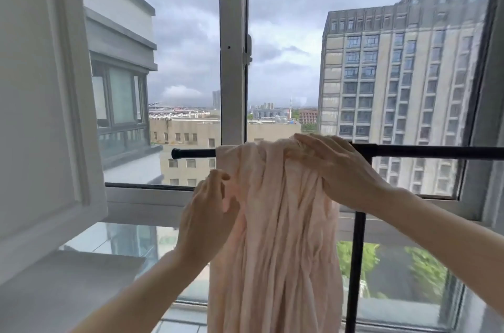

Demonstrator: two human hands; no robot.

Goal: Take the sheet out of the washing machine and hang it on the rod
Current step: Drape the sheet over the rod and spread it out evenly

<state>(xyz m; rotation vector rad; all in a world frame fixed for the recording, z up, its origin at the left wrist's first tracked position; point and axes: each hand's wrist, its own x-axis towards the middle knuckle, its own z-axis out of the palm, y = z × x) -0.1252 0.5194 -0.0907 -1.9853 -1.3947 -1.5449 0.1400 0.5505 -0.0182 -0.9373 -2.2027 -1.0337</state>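
The pale pink sheet (275, 223) hangs bunched in long folds over the black rod (425, 152), draped across it just under the fingers (308, 141) of the right hand (341, 169), which lie straight and close together, pressing flat on the cloth at the top of the rod. Lower and to the left of those fingers, the left hand (207, 210) has its fingers curled, pinching the sheet's left edge below the rod. Beyond both hands stands the window frame (233, 60).
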